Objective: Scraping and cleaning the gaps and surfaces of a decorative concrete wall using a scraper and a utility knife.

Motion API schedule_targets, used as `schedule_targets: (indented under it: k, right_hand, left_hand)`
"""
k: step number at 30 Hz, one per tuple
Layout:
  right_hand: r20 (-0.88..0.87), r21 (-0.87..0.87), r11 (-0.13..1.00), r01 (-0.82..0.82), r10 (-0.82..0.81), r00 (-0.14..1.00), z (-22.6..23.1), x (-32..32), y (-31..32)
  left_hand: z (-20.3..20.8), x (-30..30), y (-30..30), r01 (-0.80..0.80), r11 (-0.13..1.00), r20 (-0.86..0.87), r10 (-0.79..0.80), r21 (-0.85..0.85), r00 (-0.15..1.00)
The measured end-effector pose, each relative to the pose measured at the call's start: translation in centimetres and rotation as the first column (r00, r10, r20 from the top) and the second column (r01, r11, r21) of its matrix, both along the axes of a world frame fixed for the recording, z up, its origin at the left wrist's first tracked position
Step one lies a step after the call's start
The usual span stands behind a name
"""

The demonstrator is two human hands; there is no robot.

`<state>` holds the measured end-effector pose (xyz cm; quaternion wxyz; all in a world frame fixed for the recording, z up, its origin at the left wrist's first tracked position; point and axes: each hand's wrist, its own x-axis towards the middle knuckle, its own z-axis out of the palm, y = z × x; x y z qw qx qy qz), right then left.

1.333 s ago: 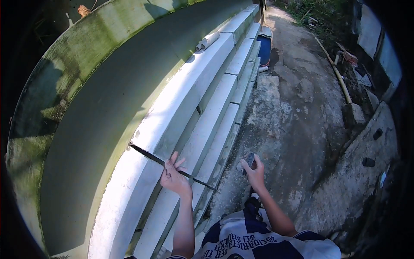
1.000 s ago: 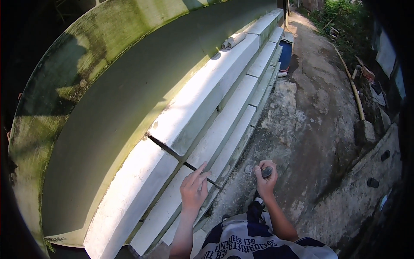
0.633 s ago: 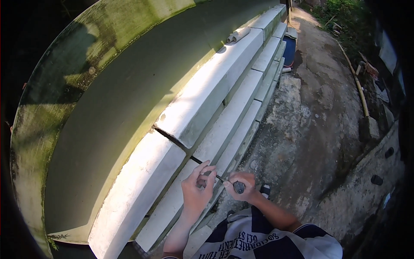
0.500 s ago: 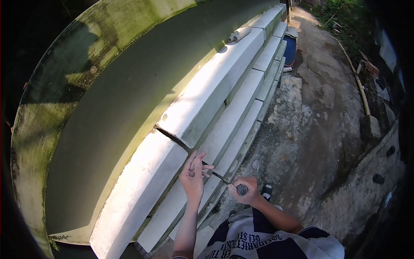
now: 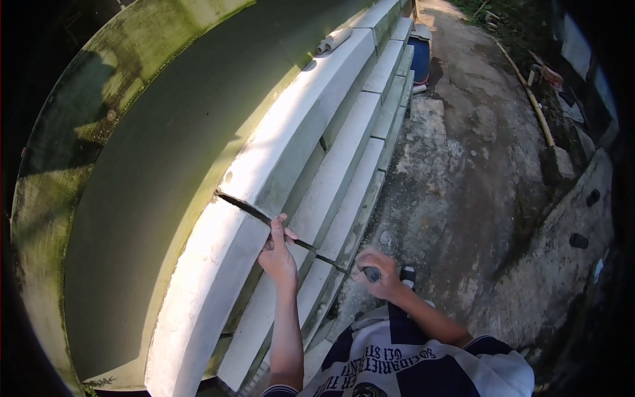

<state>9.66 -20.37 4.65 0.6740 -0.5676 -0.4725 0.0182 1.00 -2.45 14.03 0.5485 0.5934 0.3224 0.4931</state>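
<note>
My left hand [image 5: 278,257] is at the front edge of the pale concrete block [image 5: 205,255], beside the dark gap separating it from the farther block [image 5: 304,99]. Its thumb points up and its fingers are partly spread toward the gap; I see nothing held in it. To the right, my right hand [image 5: 380,279] is closed around a dark round-ended object [image 5: 372,273]. Only that grey-black end shows; the fist hides the rest. This hand is just off the lower blocks, above the ground.
Several long pale blocks [image 5: 340,159] descend like steps. Left of them curves a mossy wall [image 5: 49,218]. A short grey pipe piece [image 5: 336,41] lies on the top blocks. A blue barrel [image 5: 420,61] stands beyond, next to a dirt path [image 5: 476,119]. A bamboo pole [image 5: 526,92] lies at right.
My left hand has moved up and left to the block's edge, its thumb now raised. The right hand has shifted slightly and still grips the dark round-ended object. The whole view has swung slightly.
</note>
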Motion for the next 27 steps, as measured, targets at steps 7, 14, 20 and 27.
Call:
schedule_targets:
  k: [7,14,20,27]
  right_hand:
    - [-0.020,0.031,0.993,0.113,-0.112,0.993,-2.1,1.5,-1.5]
    - [-0.770,0.163,0.977,0.136,0.040,0.637,-3.4,2.7,-0.9]
    - [-0.734,0.379,0.924,0.055,0.264,0.626,1.0,5.3,0.4]
    - [0.314,0.235,0.937,-0.258,0.178,0.933,7.9,2.7,2.7]
  left_hand:
    - [-3.3,-2.1,-0.1,0.126,0.991,-0.063,-0.124,0.032,0.990]
    - [-5.9,-5.2,-3.2,0.262,0.963,-0.399,-0.216,0.064,0.891]
    - [2.6,-9.2,-3.9,0.137,0.555,-0.299,0.212,0.821,0.930]
    - [10.9,-10.3,-1.8,0.026,0.124,-0.101,0.647,0.992,0.756]
